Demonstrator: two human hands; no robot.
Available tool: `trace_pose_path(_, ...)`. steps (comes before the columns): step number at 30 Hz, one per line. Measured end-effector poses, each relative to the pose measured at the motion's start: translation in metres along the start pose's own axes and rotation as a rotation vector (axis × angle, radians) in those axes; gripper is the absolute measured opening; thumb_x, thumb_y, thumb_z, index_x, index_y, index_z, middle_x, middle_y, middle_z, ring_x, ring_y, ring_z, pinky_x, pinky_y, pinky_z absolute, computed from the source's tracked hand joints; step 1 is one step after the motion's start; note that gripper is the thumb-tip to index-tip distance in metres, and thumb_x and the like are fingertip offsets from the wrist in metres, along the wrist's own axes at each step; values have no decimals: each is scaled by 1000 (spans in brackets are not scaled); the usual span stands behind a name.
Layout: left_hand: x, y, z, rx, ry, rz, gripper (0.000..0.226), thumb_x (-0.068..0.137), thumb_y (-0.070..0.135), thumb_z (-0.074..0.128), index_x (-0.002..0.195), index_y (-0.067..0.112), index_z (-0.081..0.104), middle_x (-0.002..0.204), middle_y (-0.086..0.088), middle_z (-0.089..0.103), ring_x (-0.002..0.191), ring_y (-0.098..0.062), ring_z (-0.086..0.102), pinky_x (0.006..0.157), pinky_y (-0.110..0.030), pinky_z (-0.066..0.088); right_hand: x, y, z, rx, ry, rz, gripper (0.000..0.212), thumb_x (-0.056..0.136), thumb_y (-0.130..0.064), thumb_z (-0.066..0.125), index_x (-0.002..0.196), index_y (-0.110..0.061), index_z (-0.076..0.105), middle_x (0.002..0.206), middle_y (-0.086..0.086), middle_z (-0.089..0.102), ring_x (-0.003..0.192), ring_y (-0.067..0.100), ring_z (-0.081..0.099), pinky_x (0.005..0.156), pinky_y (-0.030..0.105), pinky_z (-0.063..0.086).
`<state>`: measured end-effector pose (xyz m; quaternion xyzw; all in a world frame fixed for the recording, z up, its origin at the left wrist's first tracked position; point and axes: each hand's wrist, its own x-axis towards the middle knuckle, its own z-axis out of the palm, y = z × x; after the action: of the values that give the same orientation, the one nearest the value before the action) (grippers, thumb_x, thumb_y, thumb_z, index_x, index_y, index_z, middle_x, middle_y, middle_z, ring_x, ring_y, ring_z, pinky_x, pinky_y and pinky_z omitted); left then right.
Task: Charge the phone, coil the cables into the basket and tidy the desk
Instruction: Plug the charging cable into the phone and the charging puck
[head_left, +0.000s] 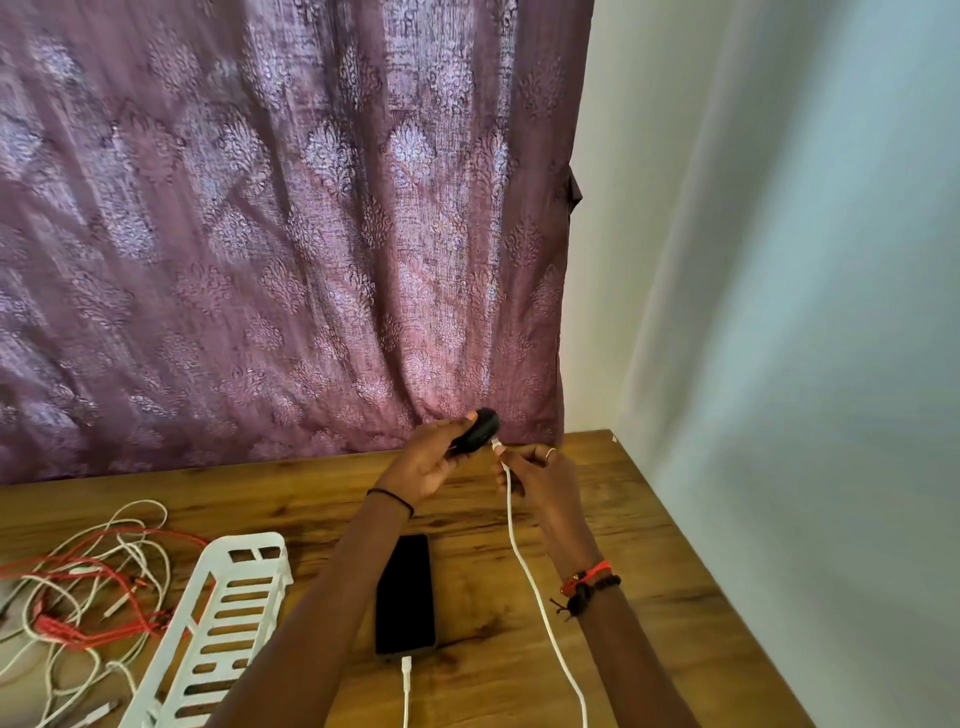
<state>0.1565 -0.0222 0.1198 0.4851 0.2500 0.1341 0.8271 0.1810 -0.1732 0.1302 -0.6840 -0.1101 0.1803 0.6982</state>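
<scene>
I use the black phone (405, 594) as my marker; it lies flat and face up on the wooden desk (649, 571), near the middle. Far to its left I see a messy pile of red and white cables (88, 577), and the picture edge cuts part of the pile off, so I cannot count them. Between that pile and the phone sits the white basket (218, 623) with slots in it; its near end runs out of view at the bottom. A white plug (405, 666) sits right at the phone's near end, but I cannot tell if it is pushed all the way in. Above the phone, close to the purple curtain (270, 223), my left hand (428, 462) is wrapped around a black charger block (480, 427), and my fingers hide most of it. Just to the right of that, my right hand (540, 475) pinches the end of a white cable (524, 566), with the small tip almost at the block; I cannot tell if they touch. The cable hangs down to the right of the phone and leaves the picture at the bottom.
</scene>
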Motion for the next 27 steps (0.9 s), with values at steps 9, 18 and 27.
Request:
trace_pose_path(9,-8,3,6,26,-39,33,12,91,12,58,92,0,60,91,-12,64,83,-19,61,67,-25,55,-7,-9,5,2,5,-38,14,82,-12,71,76,-1,64,66,11,67,43,8,59,43,15,47)
trace_pose_path(18,-14,9,7,178,-53,133,33,88,9,60,119,-3,58,112,-16,62,104,-25,59,88,-32,50,-8,-10,2,-40,-14,-53,15,81,-12,72,77,2,66,65,8,68,44,7,60,52,20,53)
trace_pose_path(27,-20,5,8,441,-12,306,33,86,18,65,118,10,63,114,-9,67,108,-21,62,99,-36,49,-8,-4,4,-35,22,-69,15,81,-13,71,76,0,66,63,8,66,47,9,60,54,19,52)
